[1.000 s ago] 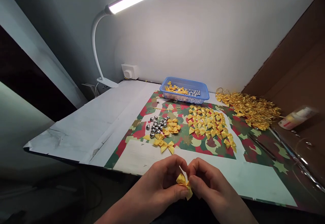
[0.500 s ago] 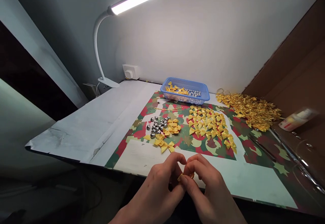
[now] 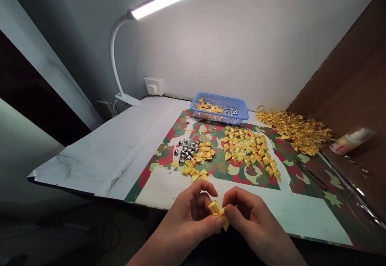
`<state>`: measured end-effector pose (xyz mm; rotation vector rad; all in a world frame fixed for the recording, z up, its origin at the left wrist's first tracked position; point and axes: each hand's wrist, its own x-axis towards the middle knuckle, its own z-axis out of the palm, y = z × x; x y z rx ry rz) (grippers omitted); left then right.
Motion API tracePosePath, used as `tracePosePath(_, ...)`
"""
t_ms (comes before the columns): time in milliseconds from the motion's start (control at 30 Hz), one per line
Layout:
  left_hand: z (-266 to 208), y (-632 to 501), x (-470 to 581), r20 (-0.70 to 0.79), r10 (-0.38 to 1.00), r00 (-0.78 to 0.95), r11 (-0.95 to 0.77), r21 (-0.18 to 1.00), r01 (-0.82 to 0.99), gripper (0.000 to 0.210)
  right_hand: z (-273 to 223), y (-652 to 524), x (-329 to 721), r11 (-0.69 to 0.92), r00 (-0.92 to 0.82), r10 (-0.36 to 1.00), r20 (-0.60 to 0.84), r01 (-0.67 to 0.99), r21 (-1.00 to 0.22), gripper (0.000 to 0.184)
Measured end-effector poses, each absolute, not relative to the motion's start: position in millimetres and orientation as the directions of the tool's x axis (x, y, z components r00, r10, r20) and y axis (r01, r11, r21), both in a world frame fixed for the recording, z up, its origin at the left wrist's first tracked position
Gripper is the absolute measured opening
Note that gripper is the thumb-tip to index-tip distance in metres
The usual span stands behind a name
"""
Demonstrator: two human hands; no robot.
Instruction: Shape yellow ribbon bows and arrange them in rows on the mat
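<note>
Between my two hands, just over the table's front edge, is a yellow ribbon bow. My left hand pinches it from the left, thumb across its lower part and index finger arched above. From the right, my right hand closes thumb and index finger on the bow's other side, hiding that part. Beyond my hands lies a small heap of yellow bows, and silver jingle bells sit against its left side. To the right, many yellow bows are spread out on the patterned sheet.
A blue basket with bows and silver bells stands by the wall. Gold tied bows pile up at the right, near a white bottle and tweezers. A clip-on lamp arches over the left.
My hands have drawn slightly apart and turned, so the yellow bow, mostly hidden before, now shows between them. The loose bows and bells lie as they did.
</note>
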<state>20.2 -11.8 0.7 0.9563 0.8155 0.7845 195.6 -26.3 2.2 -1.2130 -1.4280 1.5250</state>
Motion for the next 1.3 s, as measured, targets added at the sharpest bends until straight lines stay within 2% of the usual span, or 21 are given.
tracePosePath(133, 4, -11, 20, -0.245, 0.827, 0.506, 0.383, 0.905, -0.187, 0.031, 3, -28, 192, -0.115, -0.298, 0.942, -0.152, 0.140, -0.983, 0.038)
tracePosePath(233, 11, -10, 18, -0.294, 0.797, 0.528, 0.395, 0.914, -0.088, 0.027, 2, -26, 190, -0.093, -0.289, 0.948, -0.137, 0.159, -0.983, 0.039)
tracePosePath(400, 16, -9, 18, -0.360, 0.797, 0.485, 0.425, 0.905, -0.026, 0.032, 1, -24, 191, -0.063, -0.289, 0.950, -0.117, 0.188, -0.980, 0.041)
tracePosePath(633, 10, -11, 25, -0.241, 0.883, 0.403, 0.234, 0.970, 0.069, 0.035, -1, -24, 192, -0.068, -0.303, 0.944, -0.129, 0.203, -0.977, 0.040)
tracePosePath(700, 11, -12, 26, -0.249, 0.876, 0.413, 0.249, 0.967, 0.054, 0.037, -3, -23, 195, -0.071, -0.304, 0.944, -0.126, 0.186, -0.980, 0.039)
tracePosePath(867, 13, -12, 25, -0.376, 0.824, 0.423, 0.441, 0.895, -0.065, 0.048, -5, -21, 197, -0.087, -0.270, 0.953, -0.135, 0.182, -0.979, 0.041)
tracePosePath(1000, 12, -10, 27, -0.364, 0.839, 0.405, 0.400, 0.916, -0.005, 0.037, -8, -20, 198, -0.078, -0.263, 0.957, -0.121, 0.168, -0.983, 0.044)
tracePosePath(1100, 12, -9, 28, -0.363, 0.841, 0.401, 0.398, 0.918, -0.004, 0.038, -8, -21, 203, -0.091, -0.249, 0.961, -0.122, 0.132, -0.987, 0.045)
tracePosePath(1300, 10, -9, 32, -0.364, 0.847, 0.387, 0.409, 0.912, -0.037, 0.039, -1, -25, 211, -0.080, -0.202, 0.972, -0.121, 0.197, -0.977, 0.034)
